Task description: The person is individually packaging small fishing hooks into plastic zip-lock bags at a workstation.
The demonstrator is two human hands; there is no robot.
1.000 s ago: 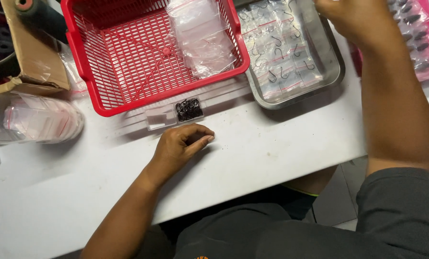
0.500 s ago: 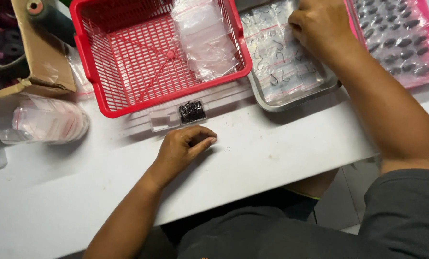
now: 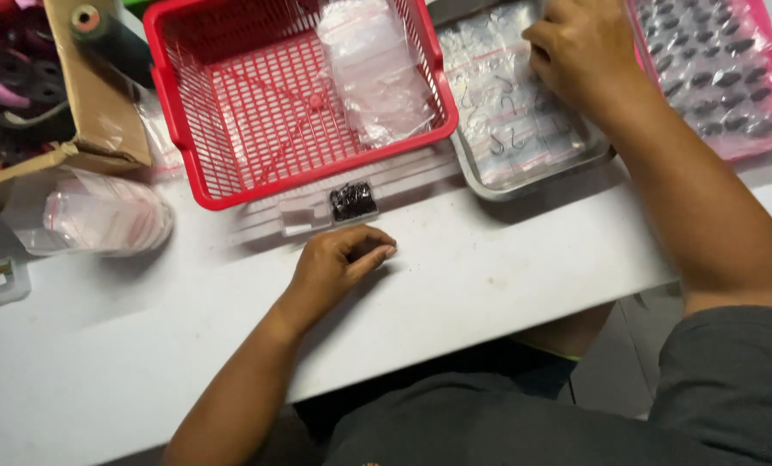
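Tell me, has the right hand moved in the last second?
Yes. The right hand has come in from the pink tray and now rests over the small bags in the metal tray, beside the red basket.

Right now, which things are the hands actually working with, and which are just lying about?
In hand:
right hand on bagged hooks in the metal tray
left hand by the small clear box

Lying about:
red basket
pink tray
cardboard box

Smooth matt white counter under my left hand, dull brushed metal tray at my right hand, glossy crinkled clear plastic bags in it, red moulded plastic mesh basket, rough brown cardboard box, shiny pink plastic tray
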